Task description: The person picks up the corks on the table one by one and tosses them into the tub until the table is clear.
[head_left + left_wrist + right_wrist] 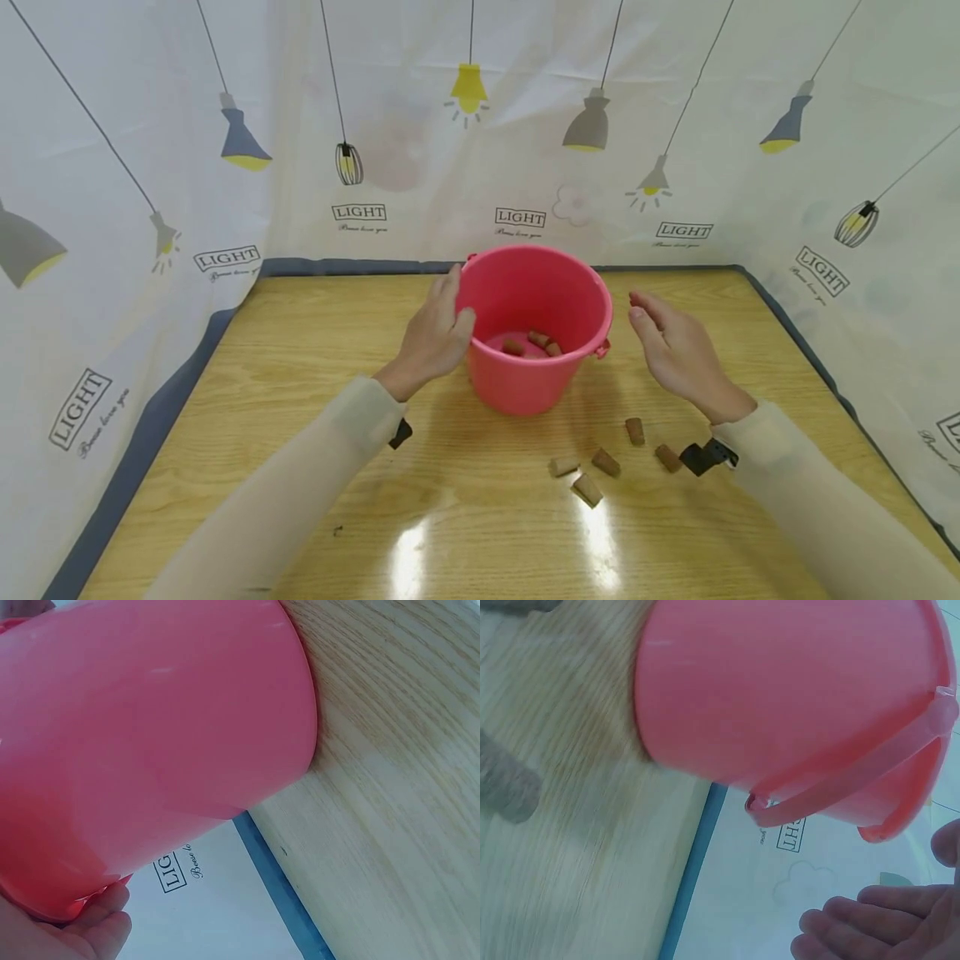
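Note:
A pink-red plastic bucket [517, 387] stands upright on the wooden table, with several cork stoppers [538, 338] on its inside bottom. My left hand [435, 337] holds the bucket's left side at the rim, thumb at the near edge and fingers along the outer wall. In the left wrist view its fingertips [112, 919] lie right at the rim. To the right of the bucket, my right hand [678, 354] is apart from it, fingers extended and palm turned toward it. The bucket's handle [855, 769] hangs down against the wall in the right wrist view.
Several more cork stoppers [606, 462] lie loose on the table [300, 467], in front of the bucket and below my right hand. A white cloth with printed lamps [420, 225] encloses the back and sides, its dark blue border [337, 267] running along the table edges.

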A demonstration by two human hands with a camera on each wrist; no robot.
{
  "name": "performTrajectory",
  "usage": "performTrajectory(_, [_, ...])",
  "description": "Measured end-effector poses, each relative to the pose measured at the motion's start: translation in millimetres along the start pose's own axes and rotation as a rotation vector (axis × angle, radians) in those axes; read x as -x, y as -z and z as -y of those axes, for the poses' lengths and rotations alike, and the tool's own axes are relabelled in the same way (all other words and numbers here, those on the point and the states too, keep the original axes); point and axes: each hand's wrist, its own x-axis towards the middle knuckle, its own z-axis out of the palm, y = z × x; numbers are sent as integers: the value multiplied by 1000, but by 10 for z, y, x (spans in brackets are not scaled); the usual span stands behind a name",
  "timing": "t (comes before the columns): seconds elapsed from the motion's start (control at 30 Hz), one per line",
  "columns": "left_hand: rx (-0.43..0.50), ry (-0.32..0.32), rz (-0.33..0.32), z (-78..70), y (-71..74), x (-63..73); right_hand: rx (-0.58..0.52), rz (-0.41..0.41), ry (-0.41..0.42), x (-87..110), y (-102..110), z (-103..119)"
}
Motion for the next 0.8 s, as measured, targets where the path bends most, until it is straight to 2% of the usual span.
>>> performTrajectory(0.47, [-5, 1, 7, -23, 20, 12, 173, 26, -8, 151, 71, -74])
performTrajectory(0.8, [2, 6, 6, -25, 14, 13, 266, 115, 13, 231, 96, -83])
